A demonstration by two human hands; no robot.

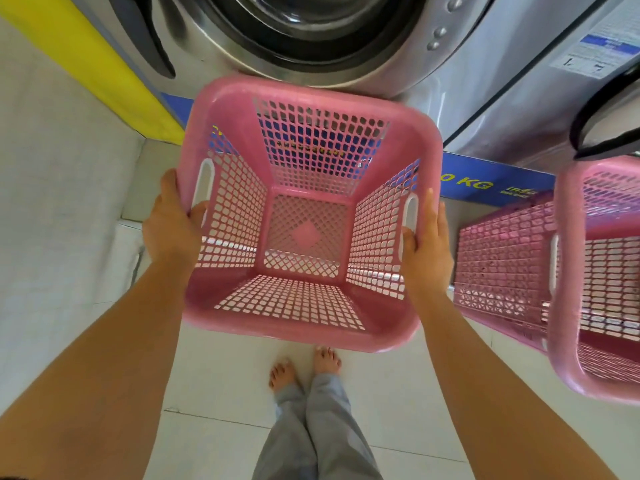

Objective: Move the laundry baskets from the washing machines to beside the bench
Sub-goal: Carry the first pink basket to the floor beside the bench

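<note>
An empty pink plastic laundry basket (304, 334) with latticed walls is lifted off the floor in front of a silver front-loading washing machine (311, 39). My left hand (169, 223) grips its left rim beside the handle slot. My right hand (427, 237) grips the right rim, thumb through the slot. A second pink basket (568, 306) stands to the right, cut off by the frame edge.
A second washing machine (540, 98) stands at the right, with a blue base strip (485, 181) marked KG under both. A yellow panel (86, 64) and grey wall (52, 202) close off the left. My bare feet (304, 368) stand on pale floor tiles below the basket.
</note>
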